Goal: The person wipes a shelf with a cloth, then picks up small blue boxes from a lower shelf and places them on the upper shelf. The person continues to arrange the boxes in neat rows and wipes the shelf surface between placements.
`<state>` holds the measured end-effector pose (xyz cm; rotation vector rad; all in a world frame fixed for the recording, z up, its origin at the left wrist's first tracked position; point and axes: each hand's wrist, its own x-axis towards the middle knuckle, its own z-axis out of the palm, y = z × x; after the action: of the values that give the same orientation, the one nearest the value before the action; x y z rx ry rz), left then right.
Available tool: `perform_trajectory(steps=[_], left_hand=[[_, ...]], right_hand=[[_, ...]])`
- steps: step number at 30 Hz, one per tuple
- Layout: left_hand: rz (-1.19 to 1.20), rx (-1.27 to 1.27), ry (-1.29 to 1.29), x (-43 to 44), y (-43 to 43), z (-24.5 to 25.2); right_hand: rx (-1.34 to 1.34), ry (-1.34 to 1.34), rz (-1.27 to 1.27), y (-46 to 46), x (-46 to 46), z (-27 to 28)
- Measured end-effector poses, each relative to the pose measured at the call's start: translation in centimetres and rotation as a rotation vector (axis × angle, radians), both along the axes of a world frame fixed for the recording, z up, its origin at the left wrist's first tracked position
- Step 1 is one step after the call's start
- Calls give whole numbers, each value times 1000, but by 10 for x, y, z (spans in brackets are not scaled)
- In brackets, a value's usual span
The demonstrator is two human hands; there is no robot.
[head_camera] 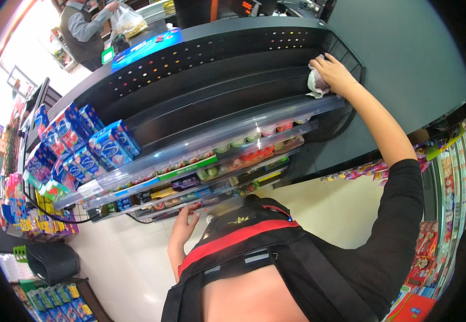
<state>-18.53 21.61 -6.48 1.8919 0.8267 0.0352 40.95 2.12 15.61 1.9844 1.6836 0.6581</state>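
My right hand (pixel 335 74) grips a crumpled white and greyish cloth (pixel 316 84) at the right end of the top tier of a black metal display shelf (pixel 217 94). The cloth rests against the dark shelf surface, close to the wire side panel (pixel 347 56). A clear plastic front strip (pixel 233 131) runs just below it. Lower down, my left hand (pixel 182 227) hangs beside the bottom tiers with its fingers apart, near a small reddish package (pixel 192 207); whether it touches this cannot be told. Blue boxed packs (pixel 112 145) stand stacked at the left end of the top tier.
Lower tiers hold small sweets and tubs (pixel 237 161). A black cable (pixel 56 217) loops at the left. Behind the shelf, a person (pixel 82 34) handles a plastic bag (pixel 127 20) at the counter. A dark basket stack (pixel 54 261) stands lower left; a grey panel (pixel 402 68) rises right.
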Motion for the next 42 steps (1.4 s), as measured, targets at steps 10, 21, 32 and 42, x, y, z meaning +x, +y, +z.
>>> perform_trajectory(steps=[10,21,32,42], left_hand=[[34,62,-17,-21,-2,6],[95,27,5,-34,-20,-15],[32,29,-33,-5,-6,0],[41,-30,-68,-18,-11,8]], right_hand=[[-3,322,-64,9,15,28],[95,734,-495,-19,-39,19],[-164,972,-209,79,-146,41],[-156,998,142,200,-326,10]])
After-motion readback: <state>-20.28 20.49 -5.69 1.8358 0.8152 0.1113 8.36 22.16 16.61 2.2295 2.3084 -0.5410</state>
